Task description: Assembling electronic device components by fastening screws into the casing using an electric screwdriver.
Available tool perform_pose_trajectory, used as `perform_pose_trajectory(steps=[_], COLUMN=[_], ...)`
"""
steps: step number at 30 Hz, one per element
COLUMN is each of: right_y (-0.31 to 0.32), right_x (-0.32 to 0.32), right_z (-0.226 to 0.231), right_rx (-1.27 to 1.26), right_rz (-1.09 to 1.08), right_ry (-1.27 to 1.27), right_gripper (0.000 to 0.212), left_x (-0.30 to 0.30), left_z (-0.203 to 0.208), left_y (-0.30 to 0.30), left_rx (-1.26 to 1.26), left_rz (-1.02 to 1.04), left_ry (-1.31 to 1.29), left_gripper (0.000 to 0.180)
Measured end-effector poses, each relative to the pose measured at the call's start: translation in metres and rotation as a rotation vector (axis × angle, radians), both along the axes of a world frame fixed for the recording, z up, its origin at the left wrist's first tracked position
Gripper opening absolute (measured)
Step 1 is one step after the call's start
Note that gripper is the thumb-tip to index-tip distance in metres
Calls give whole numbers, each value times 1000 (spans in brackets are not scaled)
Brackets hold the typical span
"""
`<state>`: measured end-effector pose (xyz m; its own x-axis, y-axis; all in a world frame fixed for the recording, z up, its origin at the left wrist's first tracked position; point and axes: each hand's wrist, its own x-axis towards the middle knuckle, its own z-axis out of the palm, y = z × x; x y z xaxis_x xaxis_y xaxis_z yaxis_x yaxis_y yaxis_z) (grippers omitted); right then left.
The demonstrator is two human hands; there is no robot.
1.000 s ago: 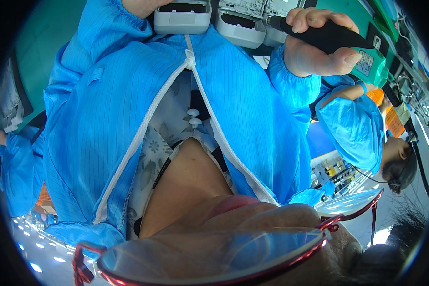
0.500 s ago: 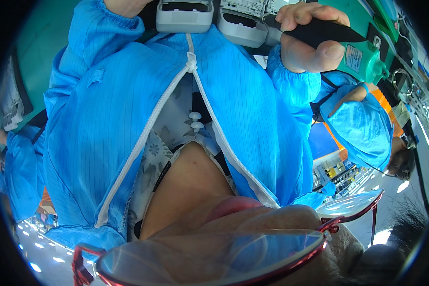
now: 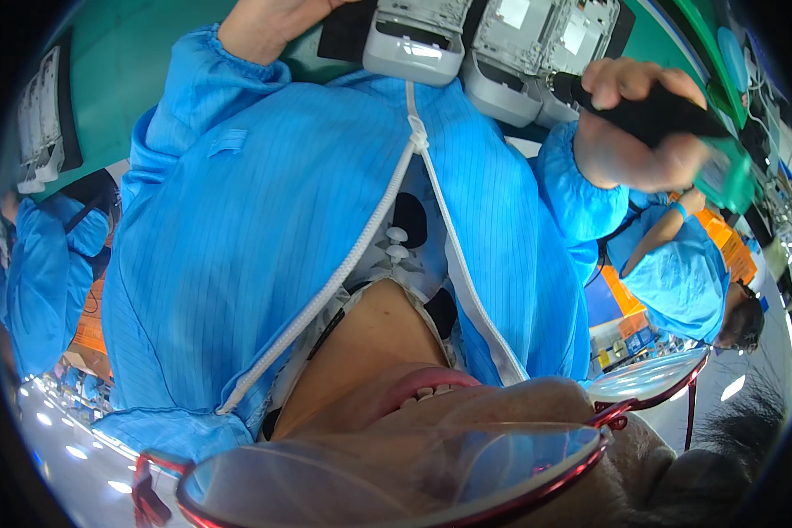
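In my right hand (image 3: 640, 132) is an electric screwdriver (image 3: 656, 110) with a black grip and a green rear body. My fingers are closed around the grip, and its narrow end points toward open grey-white device housings (image 3: 512, 92). The tip looks close to a housing edge; whether they touch I cannot tell. Another grey-white housing (image 3: 414, 57) lies between my hands. My left hand (image 3: 277, 25) is at the top edge, left of that housing, above a dark mat (image 3: 343, 37). Most of its fingers are cut off by the picture's edge.
On the green tabletop (image 3: 114, 88), a further housing (image 3: 42, 119) lies on a dark mat at the far left. Co-workers in blue clothing sit at the right (image 3: 678, 273) and left (image 3: 40, 282). Cables and a green-edged rack (image 3: 708, 62) stand at the far right.
The housings and both hands appear farther right and lower in the picture. My right hand still grips the screwdriver and is somewhat blurred. More of the opened housings shows.
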<state>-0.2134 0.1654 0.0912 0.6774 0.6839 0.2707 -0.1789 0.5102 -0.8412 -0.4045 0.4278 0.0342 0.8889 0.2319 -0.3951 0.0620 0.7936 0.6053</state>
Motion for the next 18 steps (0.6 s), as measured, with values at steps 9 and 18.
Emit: perform_pose_trajectory(steps=[9,18], right_y=[106,127], right_x=[47,19], right_z=[18,13], right_rx=[347,226], right_rz=[304,225], right_ry=[-152,-90], right_gripper=[84,84], left_x=[10,-13], left_z=[-7,-6], left_y=[-14,-23], left_rx=[-20,40], left_rz=[-20,61], left_ry=[-1,68], left_gripper=[39,41])
